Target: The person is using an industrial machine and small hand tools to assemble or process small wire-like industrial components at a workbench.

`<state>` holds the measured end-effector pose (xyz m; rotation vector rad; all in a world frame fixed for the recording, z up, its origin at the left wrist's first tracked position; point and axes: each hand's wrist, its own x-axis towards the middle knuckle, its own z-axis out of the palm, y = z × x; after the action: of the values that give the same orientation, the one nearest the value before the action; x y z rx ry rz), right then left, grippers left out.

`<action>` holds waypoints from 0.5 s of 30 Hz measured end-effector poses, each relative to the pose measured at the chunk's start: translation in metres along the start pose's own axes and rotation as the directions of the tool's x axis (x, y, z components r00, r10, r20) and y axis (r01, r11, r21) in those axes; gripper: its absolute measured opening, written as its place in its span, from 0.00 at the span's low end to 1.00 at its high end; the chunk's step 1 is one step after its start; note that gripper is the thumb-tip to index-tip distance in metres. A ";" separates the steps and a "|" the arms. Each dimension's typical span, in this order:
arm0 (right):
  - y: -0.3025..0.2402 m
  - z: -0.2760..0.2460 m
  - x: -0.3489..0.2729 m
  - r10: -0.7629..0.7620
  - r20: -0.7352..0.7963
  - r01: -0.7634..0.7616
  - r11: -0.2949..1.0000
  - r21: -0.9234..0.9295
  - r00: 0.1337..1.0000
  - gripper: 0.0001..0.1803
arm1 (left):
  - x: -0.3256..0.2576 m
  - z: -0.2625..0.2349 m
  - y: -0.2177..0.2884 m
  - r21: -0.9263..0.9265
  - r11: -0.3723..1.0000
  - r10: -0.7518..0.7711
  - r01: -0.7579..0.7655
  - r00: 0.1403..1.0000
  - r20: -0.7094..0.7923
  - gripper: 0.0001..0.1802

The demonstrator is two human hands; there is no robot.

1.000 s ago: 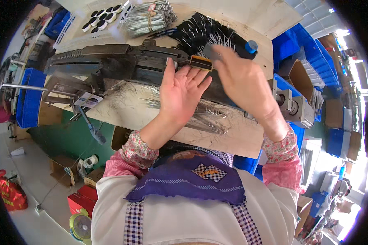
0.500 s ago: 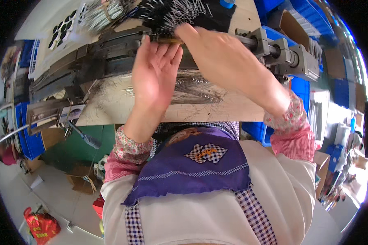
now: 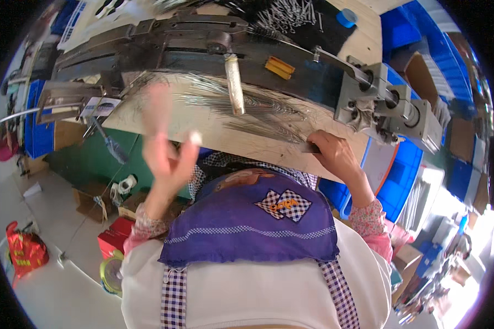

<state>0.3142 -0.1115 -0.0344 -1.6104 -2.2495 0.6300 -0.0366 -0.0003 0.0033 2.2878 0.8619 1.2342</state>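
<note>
My left hand (image 3: 167,159) hangs over the left part of the bench's front edge, thumb apart from the fingers, its fingertips smeared by motion. I see nothing in it. At the bench's front right, my right hand (image 3: 336,156) is closed round a small dark flat piece (image 3: 310,147), most of which the fingers cover. Between the hands lie thin metal wires (image 3: 258,104), several bent at one end. Behind them stretches a long dark metal machine bed (image 3: 197,63). A pale wrapped handle (image 3: 234,85) sticks out toward me from it, and a yellow block (image 3: 280,67) sits to its right.
A grey clamp-like metal assembly (image 3: 389,98) stands at the bed's right end. Beyond the bed, shiny metal parts (image 3: 285,16) lie on black cloth beside a blue cap (image 3: 347,18). Blue bins (image 3: 403,164) flank the bench at right; a metal bracket (image 3: 66,104) juts out at left.
Both hands have come back from the machine bed toward me, the left moving left and the right moving right. The handle and yellow block are now uncovered. The view has shifted slightly.
</note>
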 end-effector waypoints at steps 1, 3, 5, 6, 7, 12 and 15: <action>0.000 -0.003 -0.002 -0.007 0.008 0.007 1.000 -0.002 1.000 0.14 | -0.011 -0.014 0.000 0.684 0.717 -0.131 0.134 0.990 -0.057 0.45; -0.004 -0.016 -0.002 0.025 -0.021 -0.022 0.988 0.156 0.999 0.17 | -0.045 -0.065 -0.045 0.944 0.178 -0.219 0.279 0.946 -0.238 0.49; -0.005 -0.028 -0.006 -0.013 -0.047 0.021 0.984 0.176 0.999 0.19 | -0.105 -0.137 -0.085 0.797 0.140 -0.469 0.587 0.749 -0.468 0.49; -0.006 -0.034 -0.010 0.062 -0.104 -0.037 0.973 0.227 0.993 0.18 | -0.124 -0.166 -0.093 0.648 0.078 -0.604 0.757 0.553 -0.574 0.49; -0.005 -0.040 -0.013 0.133 -0.153 -0.083 0.953 0.293 0.979 0.17 | -0.127 -0.186 -0.084 0.499 0.042 -0.645 0.866 0.404 -0.648 0.48; 0.002 -0.050 -0.044 0.521 -0.561 -0.154 0.806 0.572 0.643 0.07 | -0.117 -0.152 -0.079 0.489 -0.034 -0.680 0.871 0.339 -0.650 0.45; -0.001 -0.081 -0.050 0.419 -0.618 0.153 0.734 0.662 0.665 0.06 | -0.093 -0.080 -0.067 0.766 0.165 -0.437 0.621 0.743 -0.508 0.39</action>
<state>0.3687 -0.1447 0.0363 -1.3029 -1.0905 0.5739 -0.1659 -0.0106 -0.0502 2.0603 2.7352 0.5872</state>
